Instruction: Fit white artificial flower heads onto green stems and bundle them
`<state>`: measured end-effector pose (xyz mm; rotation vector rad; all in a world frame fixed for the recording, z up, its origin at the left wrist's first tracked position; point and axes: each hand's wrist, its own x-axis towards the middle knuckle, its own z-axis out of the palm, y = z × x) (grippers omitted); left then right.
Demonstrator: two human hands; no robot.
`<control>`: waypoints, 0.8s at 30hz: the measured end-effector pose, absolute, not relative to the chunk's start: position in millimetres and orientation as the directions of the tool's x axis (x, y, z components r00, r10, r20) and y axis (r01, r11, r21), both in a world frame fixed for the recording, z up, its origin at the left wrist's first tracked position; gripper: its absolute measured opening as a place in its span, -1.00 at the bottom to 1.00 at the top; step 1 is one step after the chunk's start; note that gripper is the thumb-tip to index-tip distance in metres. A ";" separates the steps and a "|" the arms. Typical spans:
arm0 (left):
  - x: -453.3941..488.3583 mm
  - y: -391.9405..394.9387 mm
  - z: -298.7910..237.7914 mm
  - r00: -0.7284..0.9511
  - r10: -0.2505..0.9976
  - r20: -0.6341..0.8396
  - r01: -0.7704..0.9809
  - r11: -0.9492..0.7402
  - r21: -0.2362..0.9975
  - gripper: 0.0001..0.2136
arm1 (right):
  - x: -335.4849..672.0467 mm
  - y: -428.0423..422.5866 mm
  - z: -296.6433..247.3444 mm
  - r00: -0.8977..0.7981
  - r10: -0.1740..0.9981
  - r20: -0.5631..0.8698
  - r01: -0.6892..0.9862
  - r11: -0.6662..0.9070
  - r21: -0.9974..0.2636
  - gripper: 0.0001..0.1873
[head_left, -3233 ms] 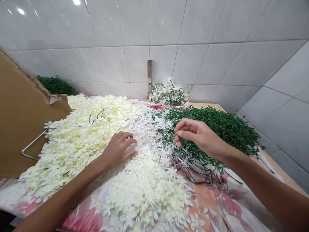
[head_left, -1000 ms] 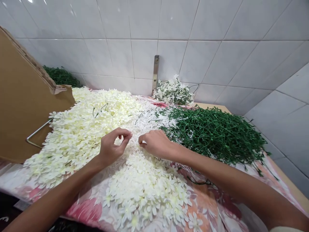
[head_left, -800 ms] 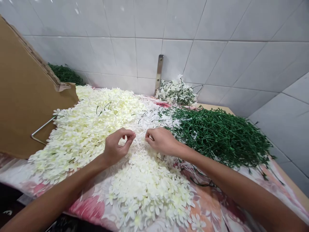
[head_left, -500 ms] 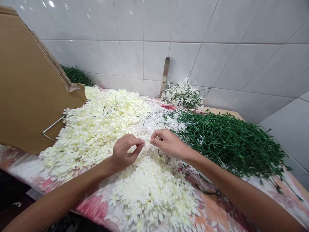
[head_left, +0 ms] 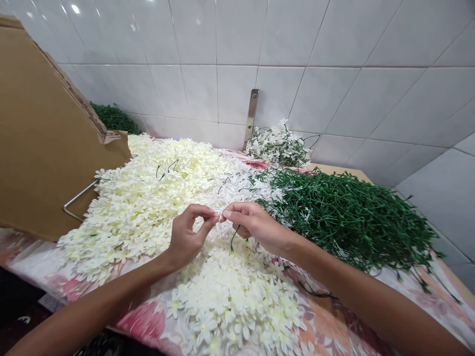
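Observation:
My left hand (head_left: 188, 234) and my right hand (head_left: 251, 225) meet fingertip to fingertip above a pile of cream artificial flower heads (head_left: 148, 198). The left thumb and forefinger pinch a small white piece. The right hand pinches a thin green stem (head_left: 233, 238) that curls down below its fingers. A second heap of cream flower heads (head_left: 233, 291) lies just below both hands. White plastic flower centres (head_left: 241, 190) lie behind the hands. A big heap of green stems (head_left: 345, 212) sits to the right of my right hand.
A floral cloth (head_left: 326, 321) covers the table. A cardboard box (head_left: 40, 148) with a metal handle (head_left: 76, 200) stands at the left, with more green stems (head_left: 115, 118) behind it. A small bunch of assembled flowers (head_left: 278, 147) lies by the tiled wall under a metal bracket (head_left: 253, 111).
My right hand came left from the green stems to meet my left hand. Both hands rose slightly off the pile and now pinch together, a green stem hanging from the right one.

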<state>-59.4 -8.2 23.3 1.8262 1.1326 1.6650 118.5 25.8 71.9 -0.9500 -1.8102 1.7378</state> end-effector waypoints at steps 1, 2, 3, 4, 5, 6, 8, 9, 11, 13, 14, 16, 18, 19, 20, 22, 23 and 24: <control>-58.5 -8.6 26.2 -0.058 0.829 0.557 0.237 -0.530 0.814 -0.91 | 118.9 25.2 71.6 -0.665 0.737 -0.121 0.147 -0.029 -0.989 -0.77; -58.0 -8.6 28.9 -0.057 0.866 0.497 0.190 -0.479 0.857 -0.90 | 119.4 24.3 71.4 -0.671 0.734 -0.103 0.132 -0.018 -0.991 -0.77; -57.7 -8.3 31.2 -0.052 0.897 0.438 0.144 -0.428 0.892 -0.88 | 119.8 23.1 71.3 -0.676 0.732 -0.084 0.123 0.000 -0.992 -0.77; -57.7 -7.9 32.8 -0.045 0.922 0.386 0.099 -0.380 0.920 -0.86 | 120.0 21.5 71.3 -0.679 0.731 -0.068 0.122 0.021 -0.992 -0.75; -57.8 -7.5 33.8 -0.041 0.940 0.340 0.057 -0.337 0.940 -0.83 | 119.8 19.6 71.4 -0.674 0.737 -0.053 0.130 0.047 -0.990 -0.73; -58.0 -7.2 34.2 -0.039 0.953 0.300 0.018 -0.300 0.954 -0.81 | 119.4 17.6 71.6 -0.661 0.749 -0.039 0.148 0.080 -0.986 -0.73; -58.2 -7.0 34.0 -0.040 0.970 0.238 -0.049 -0.240 0.970 -0.77 | 117.6 13.8 72.1 -0.607 0.794 -0.001 0.217 0.164 -0.962 -0.75; -58.3 -7.0 33.9 -0.042 0.976 0.216 -0.077 -0.219 0.973 -0.76 | 116.7 12.4 72.2 -0.567 0.823 0.029 0.262 0.214 -0.941 -0.75; -58.5 -7.0 34.3 -0.050 0.981 0.188 -0.123 -0.193 0.973 -0.75 | 115.1 10.8 71.8 -0.506 0.856 0.105 0.346 0.313 -0.885 -0.74; -59.0 -7.0 36.0 -0.056 0.983 0.177 -0.151 -0.184 0.971 -0.75 | 114.6 10.8 70.5 -0.489 0.856 0.171 0.400 0.394 -0.828 -0.72; -59.4 -7.2 37.2 -0.057 0.983 0.177 -0.157 -0.184 0.970 -0.75 | 114.7 11.1 69.7 -0.494 0.847 0.197 0.418 0.429 -0.801 -0.72; -60.4 -8.0 39.9 -0.056 0.981 0.184 -0.158 -0.191 0.969 -0.77 | 115.2 11.9 68.2 -0.514 0.825 0.235 0.447 0.491 -0.748 -0.72; -61.5 -9.5 41.7 -0.055 0.970 0.237 -0.104 -0.242 0.965 -0.81 | 115.6 12.2 67.3 -0.525 0.811 0.259 0.475 0.531 -0.702 -0.74; -61.8 -10.4 42.0 -0.055 0.958 0.282 -0.057 -0.285 0.957 -0.84 | 115.6 12.1 67.0 -0.529 0.805 0.268 0.484 0.545 -0.684 -0.74; -62.1 -11.4 41.9 -0.052 0.942 0.333 -0.005 -0.333 0.943 -0.87 | 115.6 11.8 66.8 -0.532 0.801 0.274 0.491 0.555 -0.671 -0.75; -62.2 -13.2 40.3 -0.039 0.904 0.426 0.086 -0.422 0.902 -0.90 | 115.5 11.3 66.2 -0.536 0.795 0.285 0.506 0.572 -0.646 -0.76; -62.2 -14.0 39.0 -0.036 0.889 0.456 0.110 -0.450 0.886 -0.91 | 115.5 11.1 65.6 -0.540 0.789 0.294 0.511 0.584 -0.631 -0.76; -62.2 -14.7 37.5 -0.036 0.878 0.477 0.125 -0.470 0.874 -0.91 | 115.6 11.1 64.7 -0.546 0.781 0.303 0.515 0.598 -0.615 -0.76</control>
